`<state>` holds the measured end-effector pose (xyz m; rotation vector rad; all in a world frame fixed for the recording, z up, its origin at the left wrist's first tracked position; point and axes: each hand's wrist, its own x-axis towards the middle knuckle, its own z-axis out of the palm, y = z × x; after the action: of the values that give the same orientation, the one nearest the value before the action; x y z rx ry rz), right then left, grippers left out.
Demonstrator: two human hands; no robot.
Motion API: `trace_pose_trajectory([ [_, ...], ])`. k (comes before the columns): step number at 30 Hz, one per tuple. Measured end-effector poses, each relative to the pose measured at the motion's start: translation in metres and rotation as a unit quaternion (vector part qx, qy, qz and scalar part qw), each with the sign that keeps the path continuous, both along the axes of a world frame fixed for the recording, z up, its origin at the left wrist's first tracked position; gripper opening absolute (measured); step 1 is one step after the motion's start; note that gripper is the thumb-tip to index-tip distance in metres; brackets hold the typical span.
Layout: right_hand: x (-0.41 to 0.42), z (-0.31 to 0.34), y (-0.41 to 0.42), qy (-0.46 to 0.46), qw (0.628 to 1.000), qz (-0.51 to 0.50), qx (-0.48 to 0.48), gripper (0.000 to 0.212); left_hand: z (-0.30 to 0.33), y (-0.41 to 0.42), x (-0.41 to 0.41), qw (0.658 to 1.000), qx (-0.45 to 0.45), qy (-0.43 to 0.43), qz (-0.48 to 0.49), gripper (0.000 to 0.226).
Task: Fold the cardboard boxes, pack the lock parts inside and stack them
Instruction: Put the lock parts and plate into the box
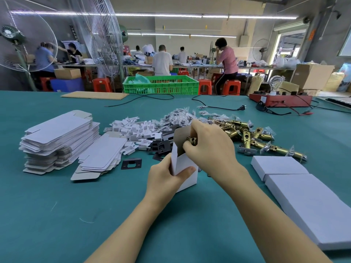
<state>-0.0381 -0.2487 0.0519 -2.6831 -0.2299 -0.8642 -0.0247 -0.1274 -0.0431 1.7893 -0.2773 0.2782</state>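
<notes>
Left hand (167,179): fingers and thumb curled round the lower part of one small white box (185,168), which stands upright on the green tabletop (57,215) with its top flap raised.
Right hand (209,147): fingers pinched on one brass latch part (192,139), held at the box's open mouth (how far in it sits cannot be told).
Just beyond the right hand: one loose heap of brass latch bolts (252,135), too tangled to count.
Beyond both hands: small bagged items (178,115), a scatter of white plastic pieces (133,130) and several dark strike plates (161,147); one single dark plate (131,163) lies apart, left of the left hand.
Far left of the hands: two piles of flat unfolded box blanks (60,137), the taller one outermost.
Right of the right hand: two closed white boxes (279,166) lying flat, touching end to end.
</notes>
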Motion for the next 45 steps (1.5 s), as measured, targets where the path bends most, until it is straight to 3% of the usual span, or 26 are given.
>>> trace_pose_trajectory([
  [10, 0.002, -0.003, 0.004, 0.026, 1.000, -0.016, -0.002, 0.004, -0.002, 0.002, 0.002, 1.000, -0.012, 0.002, 0.009, 0.022],
  [13, 0.003, -0.002, 0.002, 0.041, 0.999, 0.006, 0.020, 0.012, 0.000, 0.002, 0.001, 1.000, -0.015, 0.000, 0.009, 0.021],
  [18, 0.001, 0.005, 0.002, -0.005, 0.979, 0.094, 0.181, 0.011, 0.000, 0.005, 0.003, 1.000, -0.027, 0.014, 0.008, 0.023],
  [21, 0.004, 0.008, -0.008, -0.025, 0.965, 0.076, 0.249, 0.012, 0.000, 0.006, 0.003, 0.999, -0.036, 0.016, 0.006, 0.026],
  [24, 0.012, 0.006, -0.029, 0.033, 0.956, 0.042, 0.290, 0.010, 0.000, 0.007, 0.003, 0.998, -0.058, 0.021, -0.003, 0.025],
  [26, 0.019, 0.001, -0.045, 0.124, 0.959, 0.016, 0.253, 0.007, 0.000, 0.008, 0.005, 0.997, -0.066, 0.029, 0.000, 0.023],
  [29, 0.027, -0.009, -0.064, 0.275, 0.955, -0.015, 0.112, 0.006, 0.000, 0.009, 0.005, 0.997, -0.073, 0.032, -0.003, 0.023],
  [35, 0.030, -0.027, -0.073, 0.403, 0.914, -0.049, 0.011, 0.034, -0.001, 0.010, 0.008, 0.997, -0.066, 0.032, -0.005, 0.025],
  [38, 0.031, -0.033, -0.072, 0.430, 0.902, -0.047, -0.003, 0.028, -0.003, 0.010, 0.009, 0.997, -0.067, 0.033, -0.005, 0.026],
  [42, 0.035, -0.037, -0.069, 0.401, 0.915, -0.044, 0.006, 0.009, -0.002, 0.010, 0.009, 0.996, -0.077, 0.039, -0.009, 0.027],
  [45, 0.036, -0.037, -0.069, 0.389, 0.920, -0.037, 0.033, 0.014, -0.002, 0.010, 0.008, 0.996, -0.081, 0.045, -0.008, 0.027],
])
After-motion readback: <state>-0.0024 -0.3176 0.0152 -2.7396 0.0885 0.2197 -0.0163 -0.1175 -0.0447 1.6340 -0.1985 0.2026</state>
